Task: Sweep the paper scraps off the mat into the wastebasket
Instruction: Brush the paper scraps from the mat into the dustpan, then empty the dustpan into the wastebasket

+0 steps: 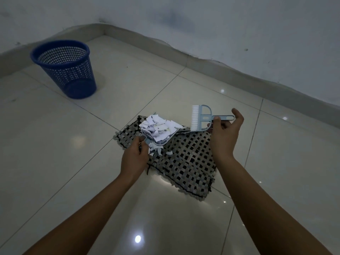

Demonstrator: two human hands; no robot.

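On the tiled floor [165, 227], left hand [134, 159] grips the scrap-laden dustpan [161, 138]; right hand [225, 134] pinches the brush [200, 117], handle pointing right.

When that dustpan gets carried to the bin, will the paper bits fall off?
Probably a few will. The paper scraps are heaped loosely above the rim of the dustpan, so they look light and apt to slide or flutter. Some already lie on the mat by the left hand. Carrying it level to the wastebasket should help.
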